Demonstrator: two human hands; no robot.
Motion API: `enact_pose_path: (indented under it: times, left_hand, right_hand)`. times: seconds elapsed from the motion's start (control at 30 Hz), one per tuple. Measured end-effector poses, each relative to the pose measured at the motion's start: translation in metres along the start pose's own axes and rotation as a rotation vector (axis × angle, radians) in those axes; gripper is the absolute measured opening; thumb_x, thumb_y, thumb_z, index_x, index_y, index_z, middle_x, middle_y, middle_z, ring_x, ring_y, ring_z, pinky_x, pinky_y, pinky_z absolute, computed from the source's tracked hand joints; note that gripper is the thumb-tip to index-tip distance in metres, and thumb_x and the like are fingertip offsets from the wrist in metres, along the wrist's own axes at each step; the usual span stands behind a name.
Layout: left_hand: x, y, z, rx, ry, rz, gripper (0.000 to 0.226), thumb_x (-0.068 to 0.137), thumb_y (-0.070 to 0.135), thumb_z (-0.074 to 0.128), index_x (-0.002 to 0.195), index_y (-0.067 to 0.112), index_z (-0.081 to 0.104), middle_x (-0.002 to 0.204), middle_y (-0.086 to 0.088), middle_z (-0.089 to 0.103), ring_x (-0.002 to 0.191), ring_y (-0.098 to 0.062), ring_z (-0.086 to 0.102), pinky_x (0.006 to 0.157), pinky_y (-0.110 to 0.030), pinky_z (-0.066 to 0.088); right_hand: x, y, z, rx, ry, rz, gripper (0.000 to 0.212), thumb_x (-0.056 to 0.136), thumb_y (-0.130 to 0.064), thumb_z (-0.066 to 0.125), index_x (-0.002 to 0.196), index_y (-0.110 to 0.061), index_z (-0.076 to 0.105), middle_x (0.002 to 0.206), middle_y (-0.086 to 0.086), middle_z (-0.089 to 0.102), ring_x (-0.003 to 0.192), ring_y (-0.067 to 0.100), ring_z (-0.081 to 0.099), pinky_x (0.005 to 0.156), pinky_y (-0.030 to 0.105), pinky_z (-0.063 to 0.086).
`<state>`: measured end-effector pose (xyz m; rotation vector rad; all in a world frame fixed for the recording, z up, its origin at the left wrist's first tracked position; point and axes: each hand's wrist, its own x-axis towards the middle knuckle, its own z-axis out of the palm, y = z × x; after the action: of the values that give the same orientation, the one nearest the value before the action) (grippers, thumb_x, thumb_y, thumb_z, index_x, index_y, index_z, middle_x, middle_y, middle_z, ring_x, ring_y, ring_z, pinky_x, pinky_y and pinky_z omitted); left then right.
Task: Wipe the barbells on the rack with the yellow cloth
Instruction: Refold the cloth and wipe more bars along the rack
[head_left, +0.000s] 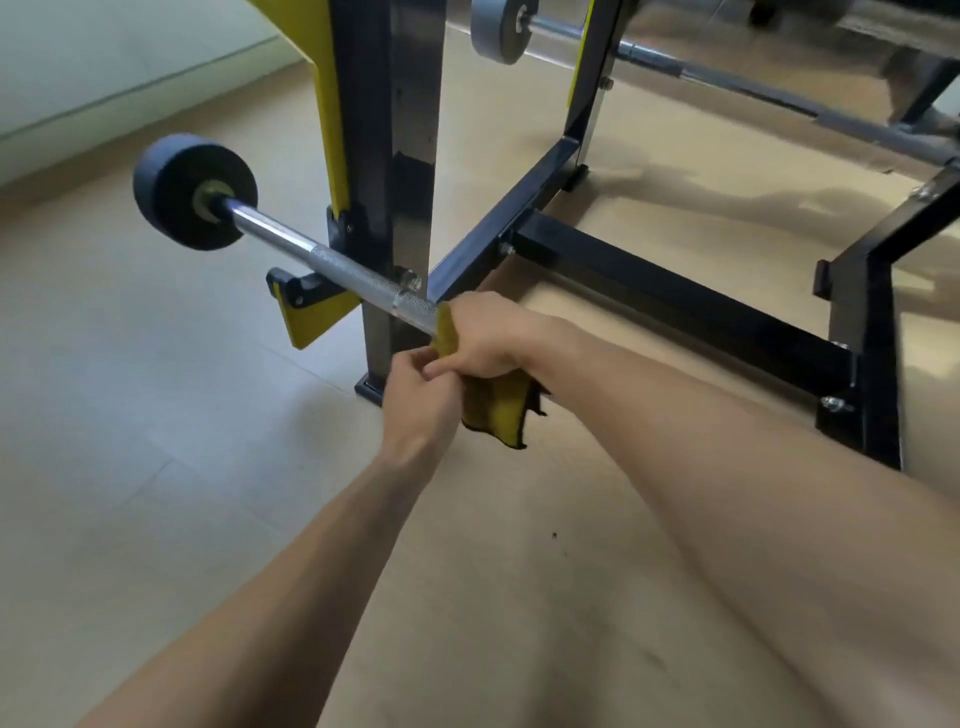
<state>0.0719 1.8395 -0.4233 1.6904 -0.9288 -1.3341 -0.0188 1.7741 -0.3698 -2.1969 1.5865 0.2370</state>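
Two hands are crowded at one spot on the lower barbell (332, 267), just on the near side of the rack's front upright (400, 208). The right hand (493, 338) has its fingers curled over the yellow cloth (493, 410), which is wrapped on the chrome bar there, loose end dangling below. The left hand (415, 395) comes in from underneath, fingers pinching at the cloth's near edge, though exactly how much fabric it has I cannot tell.

Now the risks. That hanging tail could bunch or catch on the yellow-faced bracket (306, 306) beside the upright if the wipe runs outward toward the dark end weight (195, 192). A hard sideways pull might roll or shift the bar on its cradle. The knurled stretch looks likely to snag the fabric. Beyond the upright, a second barbell (501, 31) higher up waits untouched.
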Motion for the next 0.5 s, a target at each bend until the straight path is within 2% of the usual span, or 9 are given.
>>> enact_pose_path:
  times: [0.13,0.27,0.33,0.4,0.5]
  left_hand:
    - [-0.035,-0.010,0.009,-0.172,-0.385,-0.149,0.040,0.090,0.008,0.058,0.128,0.013,0.047,0.121,-0.013,0.061,0.105,-0.030,0.065,0.088,-0.044,0.058]
    - [-0.071,-0.017,0.035,-0.132,-0.555,-0.127,0.038,0.089,0.007,0.065,0.120,0.017,0.045,0.123,-0.013,0.059,0.107,-0.029,0.067,0.085,-0.048,0.059]
    - [-0.087,-0.017,0.049,-0.052,-0.582,-0.071,0.038,0.089,0.008,0.068,0.118,0.016,0.045,0.119,-0.013,0.061,0.103,-0.026,0.068,0.083,-0.045,0.060]
    - [-0.104,-0.015,0.065,0.081,-0.602,-0.022,0.038,0.089,0.009,0.069,0.120,0.012,0.047,0.110,-0.014,0.067,0.093,-0.025,0.072,0.077,-0.041,0.062]
    - [-0.127,-0.019,0.088,0.535,-0.712,0.075,0.039,0.090,0.012,0.066,0.125,0.014,0.048,0.103,-0.011,0.068,0.082,-0.025,0.073,0.070,-0.040,0.062]
  right_hand:
    - [-0.048,0.034,0.022,0.095,-0.007,0.094,0.042,0.087,-0.054,0.065,0.104,-0.016,0.056,0.090,0.003,0.062,0.085,0.019,0.065,0.076,0.030,0.055]
    - [-0.096,0.054,0.040,-0.004,0.142,0.131,0.046,0.086,-0.064,0.059,0.097,-0.020,0.057,0.079,0.000,0.062,0.067,0.014,0.061,0.065,0.030,0.056]
    - [-0.119,0.065,0.046,-0.036,0.217,0.123,0.042,0.089,-0.060,0.058,0.101,-0.020,0.054,0.080,-0.001,0.060,0.066,0.013,0.058,0.061,0.030,0.054]
    - [-0.147,0.085,0.053,-0.037,0.257,0.116,0.042,0.091,-0.057,0.057,0.105,-0.019,0.051,0.086,-0.001,0.058,0.071,0.017,0.057,0.065,0.035,0.054]
    - [-0.190,0.120,0.064,-0.053,0.274,0.105,0.047,0.087,-0.056,0.064,0.109,-0.019,0.044,0.092,0.000,0.058,0.070,0.015,0.053,0.061,0.032,0.048]
